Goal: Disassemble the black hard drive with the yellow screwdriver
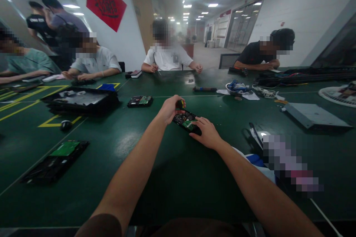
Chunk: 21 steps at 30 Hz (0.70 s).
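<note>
My left hand [170,110] is closed around a short screwdriver with a black and yellow handle [180,104]; its tip is hidden. It is held upright over the far left end of an opened black electronic device [183,118]. A green circuit board [189,124] and round parts show inside the casing. My right hand [207,132] grips the device's right end, fingers on the board side and thumb at the near edge. The device lies at a slant on the green table [178,177].
Similar opened devices lie on the left [59,159] and further back [139,101]. A black tray [80,98] stands left, a grey metal box [317,114] right. A bowl of cables [236,88] sits behind. Near my right forearm is a blue and white item [254,160]. Several people sit opposite.
</note>
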Available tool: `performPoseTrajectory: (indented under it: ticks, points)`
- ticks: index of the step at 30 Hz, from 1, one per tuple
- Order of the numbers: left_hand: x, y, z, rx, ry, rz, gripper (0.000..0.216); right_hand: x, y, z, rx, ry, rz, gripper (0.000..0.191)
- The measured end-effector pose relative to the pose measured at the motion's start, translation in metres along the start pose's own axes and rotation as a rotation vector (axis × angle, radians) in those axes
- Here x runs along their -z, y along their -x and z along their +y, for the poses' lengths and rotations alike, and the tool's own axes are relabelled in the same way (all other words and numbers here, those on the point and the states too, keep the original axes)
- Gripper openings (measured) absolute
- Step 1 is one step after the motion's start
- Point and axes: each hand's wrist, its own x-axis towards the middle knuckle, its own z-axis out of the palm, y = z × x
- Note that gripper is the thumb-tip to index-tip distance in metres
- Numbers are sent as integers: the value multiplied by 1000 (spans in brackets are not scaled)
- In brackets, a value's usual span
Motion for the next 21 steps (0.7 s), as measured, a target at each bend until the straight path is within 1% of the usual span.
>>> performPoseTrajectory:
  ticks: [3,5,8,11,13,19,21]
  points:
    - [1,0,0,-49,-102,36,24,0,0,1,2,2,0,52]
    - [0,1,1,-59,-117,20,25,-1,0,1,4,5,-6,52]
    - [-1,2,0,-25,-58,-19,24,-1,0,1,5,6,-4,52]
    - [-2,2,-1,15,27,-9,22,-1,0,0,3,-1,-1,52]
    - [-2,2,-1,19,43,-1,21,-1,0,1,5,-5,-1,52]
    - [-1,0,-1,-105,-136,80,22,-2,0,2,10,-5,3,52]
    - [0,0,0,-109,-137,72,22,-2,0,2,7,-8,4,52]
